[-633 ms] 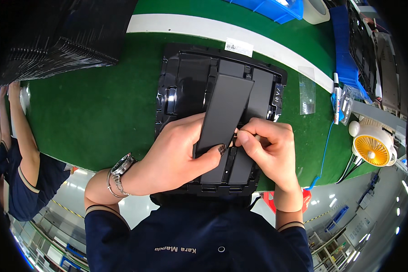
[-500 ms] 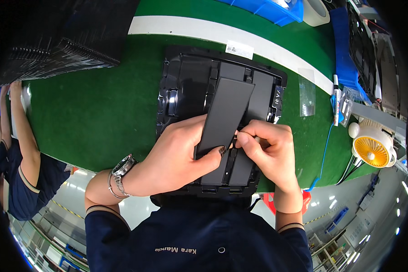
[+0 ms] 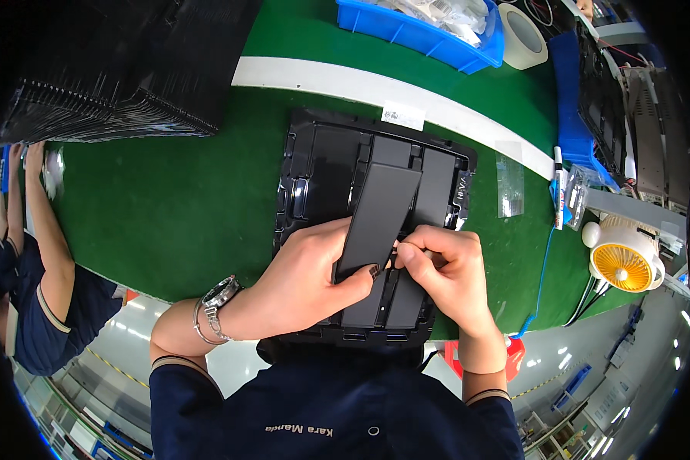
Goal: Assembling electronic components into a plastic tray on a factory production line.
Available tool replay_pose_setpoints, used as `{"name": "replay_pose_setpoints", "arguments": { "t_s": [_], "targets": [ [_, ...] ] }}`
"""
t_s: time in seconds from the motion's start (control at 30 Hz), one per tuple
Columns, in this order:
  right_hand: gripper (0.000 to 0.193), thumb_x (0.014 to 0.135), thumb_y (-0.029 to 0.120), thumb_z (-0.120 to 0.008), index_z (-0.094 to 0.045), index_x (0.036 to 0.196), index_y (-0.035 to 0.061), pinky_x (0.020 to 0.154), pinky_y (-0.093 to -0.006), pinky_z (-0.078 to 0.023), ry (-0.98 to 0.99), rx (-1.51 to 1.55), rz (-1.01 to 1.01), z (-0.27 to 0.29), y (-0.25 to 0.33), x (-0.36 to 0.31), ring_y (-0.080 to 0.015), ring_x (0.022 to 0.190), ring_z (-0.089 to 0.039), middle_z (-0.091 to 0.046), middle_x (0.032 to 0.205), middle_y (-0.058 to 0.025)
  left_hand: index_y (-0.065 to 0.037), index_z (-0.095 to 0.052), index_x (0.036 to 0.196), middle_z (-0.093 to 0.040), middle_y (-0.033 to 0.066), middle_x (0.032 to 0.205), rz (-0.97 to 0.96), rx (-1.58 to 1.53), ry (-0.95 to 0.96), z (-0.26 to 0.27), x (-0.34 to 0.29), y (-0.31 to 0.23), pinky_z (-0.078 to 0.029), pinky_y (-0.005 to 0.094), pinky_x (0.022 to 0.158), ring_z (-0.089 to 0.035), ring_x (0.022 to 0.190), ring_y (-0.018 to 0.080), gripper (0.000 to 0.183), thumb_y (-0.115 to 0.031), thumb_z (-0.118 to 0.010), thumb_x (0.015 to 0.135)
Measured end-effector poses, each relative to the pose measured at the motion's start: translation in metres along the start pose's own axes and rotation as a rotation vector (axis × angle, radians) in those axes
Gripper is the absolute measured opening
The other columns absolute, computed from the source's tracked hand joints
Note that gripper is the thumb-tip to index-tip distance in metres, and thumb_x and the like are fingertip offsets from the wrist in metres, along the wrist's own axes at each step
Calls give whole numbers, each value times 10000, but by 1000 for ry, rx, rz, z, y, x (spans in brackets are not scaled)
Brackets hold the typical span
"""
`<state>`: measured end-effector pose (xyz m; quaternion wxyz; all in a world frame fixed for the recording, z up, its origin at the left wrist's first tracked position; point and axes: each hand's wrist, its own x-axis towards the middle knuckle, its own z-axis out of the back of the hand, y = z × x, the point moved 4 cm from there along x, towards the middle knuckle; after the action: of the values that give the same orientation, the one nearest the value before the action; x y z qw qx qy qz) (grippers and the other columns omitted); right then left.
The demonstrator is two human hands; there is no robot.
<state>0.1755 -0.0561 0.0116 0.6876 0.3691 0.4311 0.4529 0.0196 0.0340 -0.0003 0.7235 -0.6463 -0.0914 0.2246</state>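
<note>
My left hand point(image 3: 307, 272) is closed around a flat, dark grey rectangular panel point(image 3: 381, 211), thumb on its face near the lower end. The panel is held tilted above a black moulded plastic tray point(image 3: 326, 165). At the panel's right edge, my right hand point(image 3: 445, 272) pinches thumb and forefinger together; whatever is between the fingertips is too small to make out. Similar dark panels point(image 3: 437, 184) lie in the tray's slots under my hands. A small white printed label point(image 3: 403, 115) lies by the tray's far edge.
Stacked black trays point(image 3: 130, 77) stand far left. A blue bin point(image 3: 429, 34) of small bags and a tape roll point(image 3: 523, 37) sit at the back. To the right are a clear strip point(image 3: 510, 180), a marker point(image 3: 558, 188) and a yellow-white fan point(image 3: 621, 257). A co-worker's arm point(image 3: 50, 222) shows at left.
The whole view has shifted, so the bench and tray appear lower and more of the blue bin shows. My hands keep nearly the same hold on the panel.
</note>
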Motion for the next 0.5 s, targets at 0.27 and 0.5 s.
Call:
{"name": "replay_pose_setpoints", "arguments": {
  "t_s": [0.27, 0.5],
  "targets": [
    [111, 873, 70, -662, -680, 820, -25, 468, -237, -377, -28, 6, 14, -1, -1, 0, -45, 508, -484, -593, 599, -30, -19, -635, 1082, -689, 78, 974, 39, -44, 15, 3, 2, 0, -522, 317, 812, -673, 895, 187, 280, 15, -631, 804],
    [126, 878, 108, -684, -684, 818, -3, 462, -261, -380, -77, -63, -10, -3, -1, -3, -78, 479, -508, -584, 585, -58, -7, -637, 1076, -678, 76, 944, -11, -68, -42, 0, 1, -2, -522, 292, 770, -664, 853, 156, 255, 15, -626, 822]
  ]
}}
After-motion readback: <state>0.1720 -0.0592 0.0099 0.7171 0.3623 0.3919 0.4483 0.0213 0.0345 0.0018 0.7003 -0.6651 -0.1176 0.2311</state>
